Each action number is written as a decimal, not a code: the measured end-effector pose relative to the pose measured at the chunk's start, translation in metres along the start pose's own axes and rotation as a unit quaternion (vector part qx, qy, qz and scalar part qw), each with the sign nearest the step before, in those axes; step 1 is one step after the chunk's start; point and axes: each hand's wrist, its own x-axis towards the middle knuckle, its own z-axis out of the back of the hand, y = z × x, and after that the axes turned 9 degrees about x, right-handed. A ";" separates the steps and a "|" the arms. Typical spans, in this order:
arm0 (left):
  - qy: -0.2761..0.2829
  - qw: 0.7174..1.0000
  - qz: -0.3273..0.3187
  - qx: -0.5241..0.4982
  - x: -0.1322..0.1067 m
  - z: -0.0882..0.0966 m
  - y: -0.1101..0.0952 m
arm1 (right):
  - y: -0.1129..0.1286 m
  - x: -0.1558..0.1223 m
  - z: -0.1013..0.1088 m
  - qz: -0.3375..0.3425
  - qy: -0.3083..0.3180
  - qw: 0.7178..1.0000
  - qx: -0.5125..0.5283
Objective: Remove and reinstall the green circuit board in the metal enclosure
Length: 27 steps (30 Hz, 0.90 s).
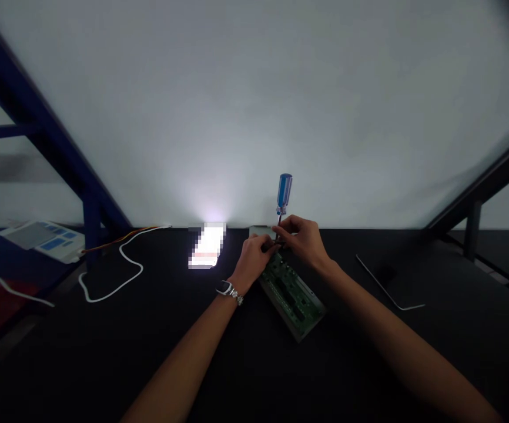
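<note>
A screwdriver (284, 191) with a blue and clear handle stands nearly upright, handle up, over the far end of a green circuit board (292, 294). My right hand (302, 238) is closed, its fingers pinching the screwdriver's thin shaft. My left hand (254, 255), a watch (224, 287) and a bracelet on its wrist, is closed at the same end of the board. Its fingertips meet near the screwdriver's tip; what they pinch is too dark and small to name. The board lies slanted on the black table, its near corner towards me. The fingers hide its far end.
A brightly glowing, pixelated panel (207, 247) lies left of my hands. White cable (122, 249) winds farther left, near a white sheet with blue patches (45, 239). A thin bent rod or cable (380, 284) lies at right. A pale wall (347, 117) rises behind the table.
</note>
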 end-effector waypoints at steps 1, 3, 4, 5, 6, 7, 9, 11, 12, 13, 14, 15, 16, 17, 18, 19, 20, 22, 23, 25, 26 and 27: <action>0.003 1.000 -0.003 0.003 0.000 0.000 0.001 | 0.000 0.000 0.001 0.000 0.012 1.000 0.002; 0.016 1.000 -0.014 0.005 0.001 0.002 0.002 | -0.001 0.000 0.003 0.005 0.023 1.000 -0.001; 0.025 0.999 -0.022 0.001 0.002 0.003 0.003 | -0.001 0.000 0.004 0.008 0.029 1.000 -0.003; 0.035 0.999 -0.030 -0.007 0.002 0.004 0.004 | -0.002 0.000 0.005 0.011 0.039 0.999 -0.004; 0.046 0.998 -0.038 -0.016 0.003 0.005 0.005 | -0.002 0.000 0.007 0.011 0.050 0.999 -0.004; 0.055 0.997 -0.042 -0.025 0.004 0.006 0.006 | -0.002 0.000 0.008 0.010 0.063 0.998 -0.002; 0.068 0.996 -0.040 -0.033 0.004 0.006 0.006 | -0.003 0.001 0.011 0.006 0.083 0.997 0.002; 0.063 0.997 -0.030 -0.029 0.004 0.006 0.006 | -0.003 0.001 0.012 0.005 0.099 0.995 0.005; 0.055 0.998 -0.026 -0.026 0.003 0.006 0.005 | -0.003 0.001 0.013 0.007 0.105 0.994 0.007; 0.046 0.998 -0.023 -0.024 0.003 0.006 0.004 | -0.003 0.001 0.013 0.008 0.108 0.994 0.007; 0.037 0.999 -0.021 -0.022 0.002 0.006 0.002 | -0.003 0.001 0.013 0.009 0.102 0.995 0.006; 0.029 0.999 -0.020 -0.021 0.001 0.005 0.001 | -0.003 0.001 0.012 0.008 0.089 0.996 0.006; 0.022 0.999 -0.017 -0.020 0.001 0.005 0.000 | -0.004 0.001 0.012 0.005 0.072 0.997 0.005; 0.015 1.000 -0.014 -0.019 0.000 0.004 -0.001 | -0.004 0.001 0.012 0.001 0.056 0.998 0.004; 0.010 1.000 -0.012 -0.017 0.000 0.003 -0.002 | -0.005 0.000 0.012 -0.003 0.043 0.999 0.003; 0.008 1.000 -0.012 -0.016 -0.001 0.002 -0.003 | -0.005 0.000 0.012 -0.006 0.037 0.999 0.001; 0.009 1.000 -0.014 -0.014 -0.001 0.002 -0.003 | -0.005 0.000 0.012 -0.005 0.036 0.999 -0.003; 0.015 1.000 -0.024 -0.013 -0.001 0.000 -0.003 | -0.005 0.000 0.012 0.004 0.046 0.999 -0.016; 0.021 0.999 -0.034 -0.012 0.000 0.000 -0.002 | -0.005 0.000 0.012 0.011 0.053 0.998 -0.022; 0.038 0.998 -0.051 -0.012 0.000 0.000 0.000 | -0.003 0.000 0.013 0.024 0.070 0.997 -0.028; 0.046 0.997 -0.055 -0.013 0.000 0.001 0.001 | -0.002 0.000 0.013 0.029 0.078 0.996 -0.028; 0.051 0.997 -0.054 -0.014 0.000 0.001 0.001 | -0.002 0.000 0.013 0.033 0.086 0.995 -0.028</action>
